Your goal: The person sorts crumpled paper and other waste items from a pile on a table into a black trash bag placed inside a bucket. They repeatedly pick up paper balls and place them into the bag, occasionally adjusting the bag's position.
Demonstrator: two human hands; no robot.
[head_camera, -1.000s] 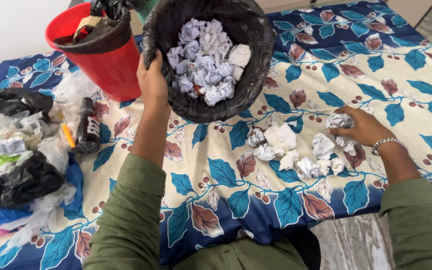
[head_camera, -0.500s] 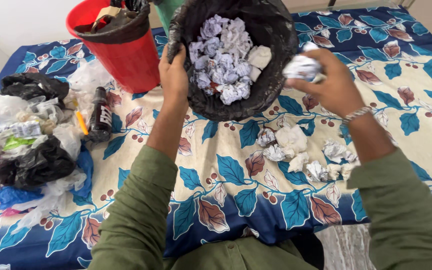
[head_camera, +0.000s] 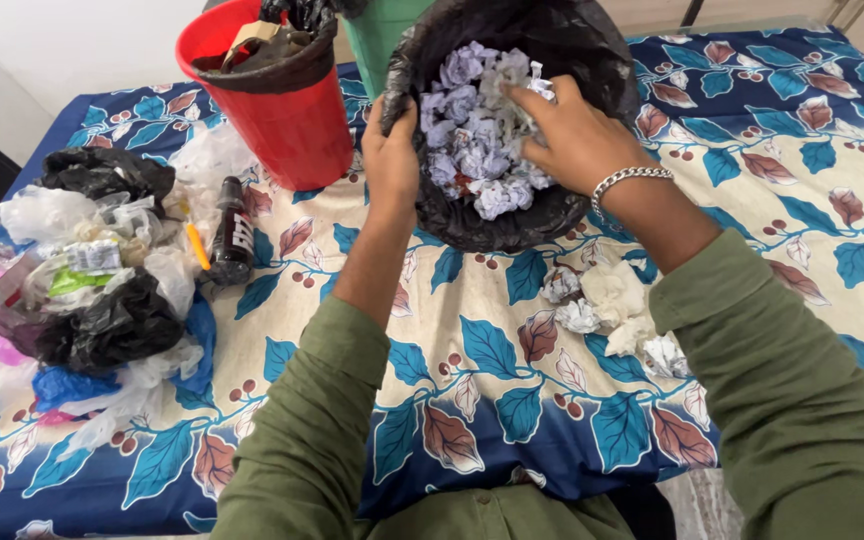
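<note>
My right hand (head_camera: 574,135) has its fingers spread over the crumpled paper balls (head_camera: 477,150) inside the black-lined bin (head_camera: 592,45); my left hand (head_camera: 392,165) pinches the liner's rim. If that grip slips, I judge the tilted bin could spill — more balls (head_camera: 602,300) lie on the leaf-print cloth (head_camera: 752,170), beside a red bucket (head_camera: 287,125) of scraps.

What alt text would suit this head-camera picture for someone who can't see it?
A person's left hand grips the rim of a black-lined bin full of crumpled paper balls, while the right hand reaches inside. More paper balls lie on the leaf-patterned cloth.
</note>
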